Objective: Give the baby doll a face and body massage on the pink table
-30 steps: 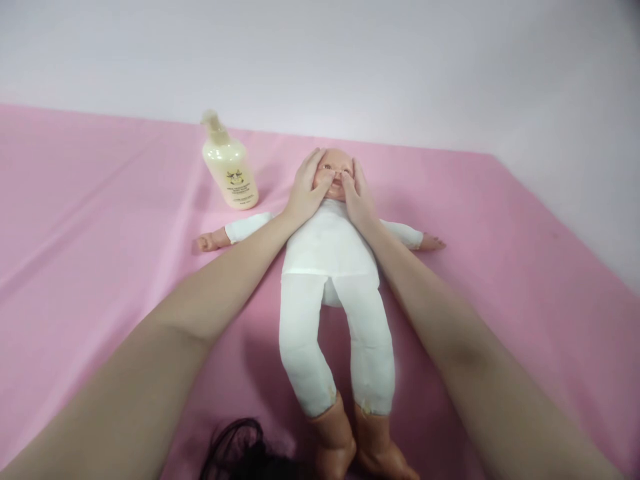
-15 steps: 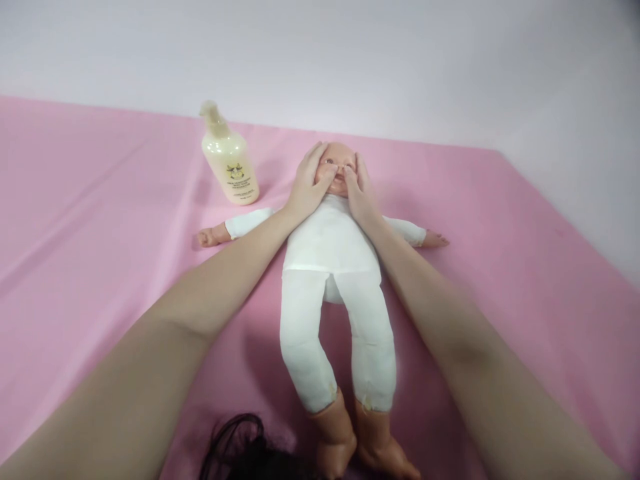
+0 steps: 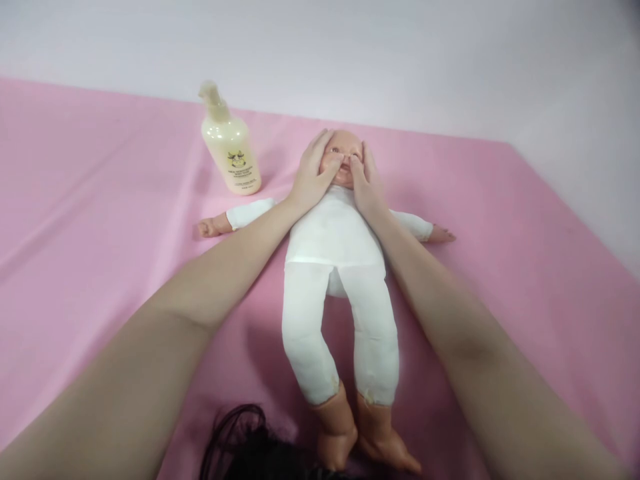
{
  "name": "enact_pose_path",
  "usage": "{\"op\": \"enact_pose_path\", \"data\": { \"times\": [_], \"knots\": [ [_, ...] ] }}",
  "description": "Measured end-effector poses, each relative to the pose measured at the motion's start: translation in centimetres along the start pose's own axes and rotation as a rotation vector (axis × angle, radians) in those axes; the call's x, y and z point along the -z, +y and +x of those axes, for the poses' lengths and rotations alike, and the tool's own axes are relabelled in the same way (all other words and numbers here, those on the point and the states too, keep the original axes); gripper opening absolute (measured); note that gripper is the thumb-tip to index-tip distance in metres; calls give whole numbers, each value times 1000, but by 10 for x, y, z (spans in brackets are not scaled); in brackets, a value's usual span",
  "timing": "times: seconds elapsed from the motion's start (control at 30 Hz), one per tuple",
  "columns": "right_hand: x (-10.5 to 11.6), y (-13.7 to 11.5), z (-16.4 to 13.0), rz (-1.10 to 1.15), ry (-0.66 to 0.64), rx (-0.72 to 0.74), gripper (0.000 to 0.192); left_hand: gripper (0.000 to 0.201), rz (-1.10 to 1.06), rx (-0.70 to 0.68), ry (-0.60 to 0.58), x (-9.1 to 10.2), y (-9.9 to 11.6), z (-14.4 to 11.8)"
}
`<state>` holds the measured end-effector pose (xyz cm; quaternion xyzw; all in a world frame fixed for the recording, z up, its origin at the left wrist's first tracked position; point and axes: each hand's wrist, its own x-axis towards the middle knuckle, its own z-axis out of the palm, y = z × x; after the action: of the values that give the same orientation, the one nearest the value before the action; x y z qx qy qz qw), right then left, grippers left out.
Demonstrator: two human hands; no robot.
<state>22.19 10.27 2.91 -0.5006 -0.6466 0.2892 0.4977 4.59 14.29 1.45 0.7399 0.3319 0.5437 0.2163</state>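
A baby doll in a white cloth suit [image 3: 335, 230] lies on its back, its feet toward me and its arms spread. My left hand [image 3: 316, 175] rests along the left side of the doll's head [image 3: 345, 140], fingers stretched out flat. On the opposite side lies my right hand [image 3: 367, 181], also with straight fingers. Both thumbs touch the doll's face beside the nose, their tips close together. Parts of the cheeks and the sides of the head are hidden under my hands. Neither palm shows.
A cream-coloured pump bottle [image 3: 233, 157] with a cow picture stands left of the doll's head, above its outstretched arm. Pink cloth [image 3: 100, 200] covers the table, its far edge meeting a pale background. Dark hair [image 3: 255, 447] shows at the bottom edge.
The view has tilted a little, so the doll, bottle and cloth edge sit higher in the picture. My hands keep nearly the same place on the doll's head.
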Motion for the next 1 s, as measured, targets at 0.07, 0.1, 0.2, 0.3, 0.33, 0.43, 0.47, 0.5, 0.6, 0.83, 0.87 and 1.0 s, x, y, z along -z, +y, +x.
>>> {"op": "enact_pose_path", "data": {
  "times": [0.07,0.1,0.2,0.3,0.33,0.43,0.47,0.5,0.6,0.83,0.87,1.0],
  "knots": [
    [0,1,0,3,3,14,102,77,0,6,-7,0,1,0],
    [0,2,1,1,9,26,103,78,-4,8,-9,1,2,0],
    [1,3,0,-5,21,50,101,77,-11,12,-14,1,3,0],
    [1,1,-1,-8,30,43,99,74,-1,16,-23,1,0,1],
    [1,0,-2,-12,35,41,98,73,1,14,-20,0,-1,2],
    [2,-5,-4,-30,44,35,92,65,-20,-4,3,0,-5,3],
    [2,-7,-5,-35,46,30,91,62,-32,-8,9,0,-5,3],
    [3,-9,-6,-39,44,25,91,60,-43,-8,10,1,-5,3],
    [4,-14,-6,-45,34,20,99,59,-24,15,-4,2,1,4],
    [9,-21,-1,-12,-44,6,100,62,141,-113,11,4,5,13],
    [9,-21,-1,7,-59,-10,99,59,142,-125,7,4,4,14],
    [7,-21,-2,51,-63,-8,103,59,127,-123,29,5,0,14]
  ]
}}
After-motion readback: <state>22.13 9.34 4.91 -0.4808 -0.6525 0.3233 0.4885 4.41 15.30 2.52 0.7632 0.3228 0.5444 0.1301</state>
